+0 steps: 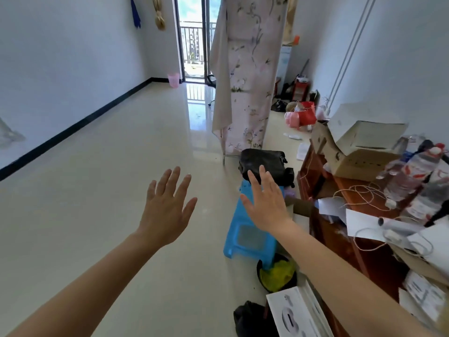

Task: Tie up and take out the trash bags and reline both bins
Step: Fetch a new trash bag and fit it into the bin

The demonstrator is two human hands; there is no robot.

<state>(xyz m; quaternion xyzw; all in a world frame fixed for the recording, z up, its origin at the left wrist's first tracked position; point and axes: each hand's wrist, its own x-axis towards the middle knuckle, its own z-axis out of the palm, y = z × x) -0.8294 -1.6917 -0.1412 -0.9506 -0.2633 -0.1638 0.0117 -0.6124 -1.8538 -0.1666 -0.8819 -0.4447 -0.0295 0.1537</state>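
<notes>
My left hand (167, 210) and my right hand (266, 203) are both stretched out in front of me, fingers straight and spread, holding nothing. Beyond my right hand a black bag (263, 164) sits on the floor. A black-lined bin (277, 273) with yellow-green rubbish in it stands below my right forearm, beside the desk. Another black bag (250, 319) lies on the floor at the bottom edge. A small pink bin (173, 80) stands far off by the balcony door.
A blue plastic stool (247, 237) stands under my right hand. A cluttered wooden desk (335, 229) with boxes, bottles and string fills the right side. A floral fabric wardrobe (245, 76) rises ahead. Red and pink bags (301, 116) lie by the right wall.
</notes>
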